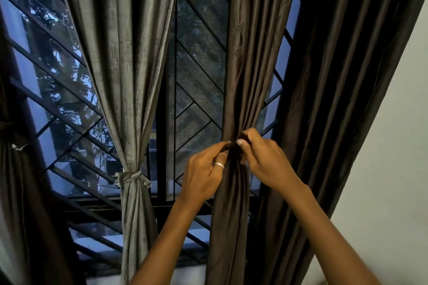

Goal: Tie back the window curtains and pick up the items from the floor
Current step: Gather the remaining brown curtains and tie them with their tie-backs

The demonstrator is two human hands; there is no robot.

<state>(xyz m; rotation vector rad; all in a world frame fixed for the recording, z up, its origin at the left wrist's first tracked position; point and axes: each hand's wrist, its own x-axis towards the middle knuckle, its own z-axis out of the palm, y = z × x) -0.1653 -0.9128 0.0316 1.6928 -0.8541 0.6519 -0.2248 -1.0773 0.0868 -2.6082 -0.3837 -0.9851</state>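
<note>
As my left hand (203, 170) and right hand (262, 158) pinch the bunched brown curtain (250, 65) with curled fingers (217, 146), a tied grey curtain (129, 99) hangs to their left.

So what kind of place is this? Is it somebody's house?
Probably a room in a home: a grey curtain tied back, a brown curtain pinched by the left hand and right hand, a metal window grille, and a plain white wall.

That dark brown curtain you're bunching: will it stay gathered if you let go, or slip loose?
Likely floppy: the brown curtain collapses into fine folds where the left hand and right hand pinch it, so it would probably spread. Its sheen hints at smooth, slippery cloth; tie it snugly.
</note>
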